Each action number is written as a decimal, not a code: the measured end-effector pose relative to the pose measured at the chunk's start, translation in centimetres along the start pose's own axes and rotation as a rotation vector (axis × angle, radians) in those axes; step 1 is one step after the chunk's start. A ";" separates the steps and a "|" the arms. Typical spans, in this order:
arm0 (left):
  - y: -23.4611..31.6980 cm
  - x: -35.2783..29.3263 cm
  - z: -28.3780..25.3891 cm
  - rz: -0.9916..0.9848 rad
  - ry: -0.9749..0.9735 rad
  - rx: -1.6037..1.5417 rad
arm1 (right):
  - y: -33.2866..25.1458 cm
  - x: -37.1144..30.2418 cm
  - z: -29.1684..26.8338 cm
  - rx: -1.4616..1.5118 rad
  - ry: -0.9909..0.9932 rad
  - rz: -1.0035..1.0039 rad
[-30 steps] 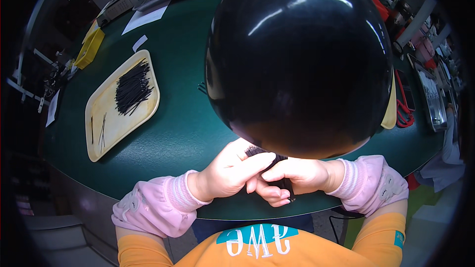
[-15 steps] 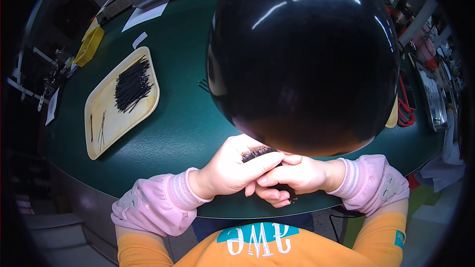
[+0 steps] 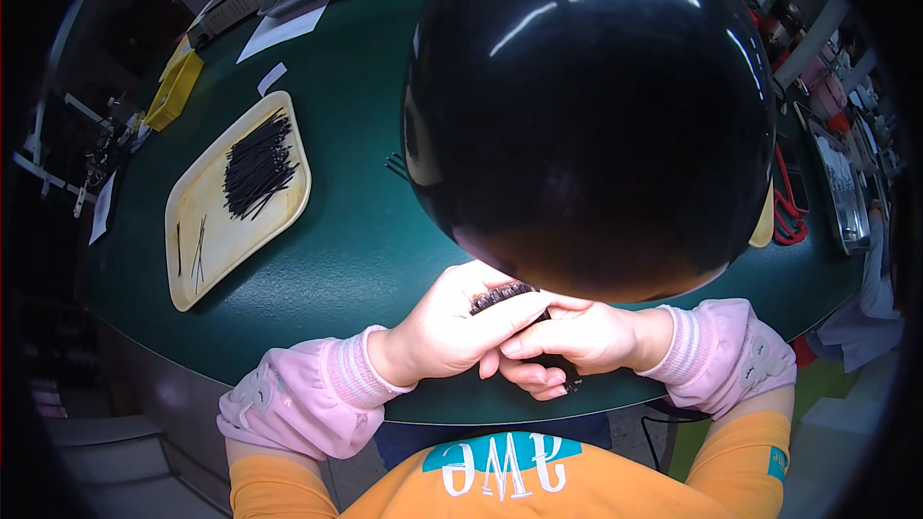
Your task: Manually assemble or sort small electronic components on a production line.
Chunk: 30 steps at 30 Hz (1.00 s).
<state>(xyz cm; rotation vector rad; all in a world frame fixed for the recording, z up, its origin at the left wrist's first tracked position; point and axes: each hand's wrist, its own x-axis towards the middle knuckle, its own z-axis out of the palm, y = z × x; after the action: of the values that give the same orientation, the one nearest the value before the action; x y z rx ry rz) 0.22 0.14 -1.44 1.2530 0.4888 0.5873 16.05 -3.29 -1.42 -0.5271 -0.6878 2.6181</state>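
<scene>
Below the large glossy black dome, my left hand [image 3: 450, 325] is closed around a bundle of thin black rods [image 3: 502, 296], whose packed ends show between thumb and fingers. Pressed against it, my right hand [image 3: 588, 338] has its fingers curled around the lower end of the same bundle, where a few dark tips stick out. Most of the bundle is hidden by my fingers. Off to the left, a cream tray [image 3: 216, 221] carries a pile of similar black rods [image 3: 258, 168], with a few loose ones near its front end.
The black dome [image 3: 586, 135] fills the upper middle and hides the table behind it. A yellow bin [image 3: 175, 89] and paper sheet [image 3: 282, 31] lie at the far left. Red-handled tool [image 3: 790, 216] and metal tray [image 3: 838, 187] lie right. People sit farther back.
Both hands stay in nearly the same place around the bundle. The right fingers shift slightly, and a little more of the dark rods shows between the hands.
</scene>
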 end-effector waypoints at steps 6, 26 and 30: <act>0.1 -0.3 -0.1 -0.023 0.002 0.009 | 0.2 0.0 0.2 0.000 0.006 -0.027; -3.0 0.4 -3.3 0.361 0.261 -0.106 | -3.8 -2.0 0.3 -1.003 0.358 -0.502; -4.0 0.7 -3.6 0.359 0.407 -0.180 | -6.6 -6.0 -1.8 -1.527 0.757 -0.733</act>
<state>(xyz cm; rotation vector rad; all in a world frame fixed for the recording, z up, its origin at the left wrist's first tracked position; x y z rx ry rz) -0.98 2.41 -6.18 1.0549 0.5357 1.1790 23.69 0.07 2.19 -1.1960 -1.9477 0.7103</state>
